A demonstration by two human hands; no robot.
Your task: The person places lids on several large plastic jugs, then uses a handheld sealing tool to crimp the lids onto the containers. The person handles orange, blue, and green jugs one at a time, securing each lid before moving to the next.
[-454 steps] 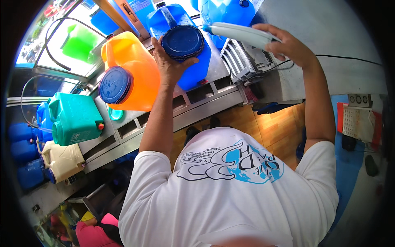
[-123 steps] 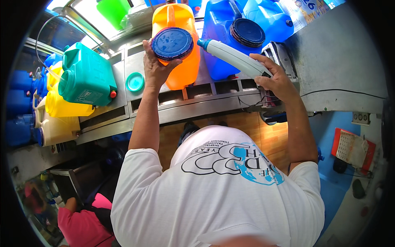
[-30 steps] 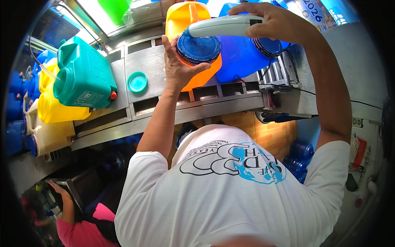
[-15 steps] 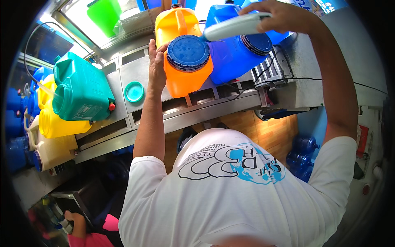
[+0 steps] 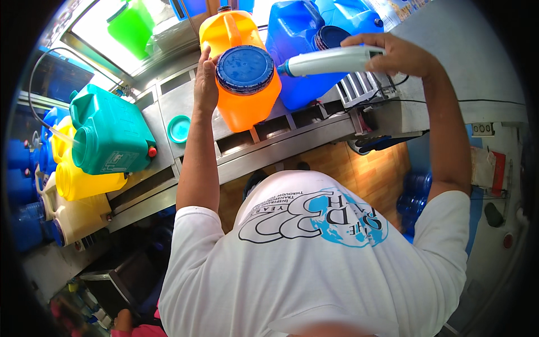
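An orange water jug (image 5: 247,109) stands on the metal counter, its wide dark blue cap (image 5: 245,68) facing me. My left hand (image 5: 206,84) rests against the jug's left side by the cap, fingers stretched upward and holding nothing. In my right hand (image 5: 396,55) is a white heat gun (image 5: 334,60) with a teal nozzle (image 5: 283,69), pointed left at the cap's right rim, a small gap apart. Behind the heat gun stands a blue jug (image 5: 303,90), partly covered by it, with its own dark cap (image 5: 331,37).
On the left, a teal jug (image 5: 115,132) has a clear hose (image 5: 62,135) in its mouth, beside a yellow jug (image 5: 90,182) and a cream one (image 5: 84,216). A teal lid (image 5: 179,129) lies on the slotted counter (image 5: 196,163). A black cord (image 5: 449,101) crosses the right side.
The heat gun's nozzle has moved from the cap's upper right edge down along its right rim. My left hand stays at the jug's left side. The whole view has shifted slightly.
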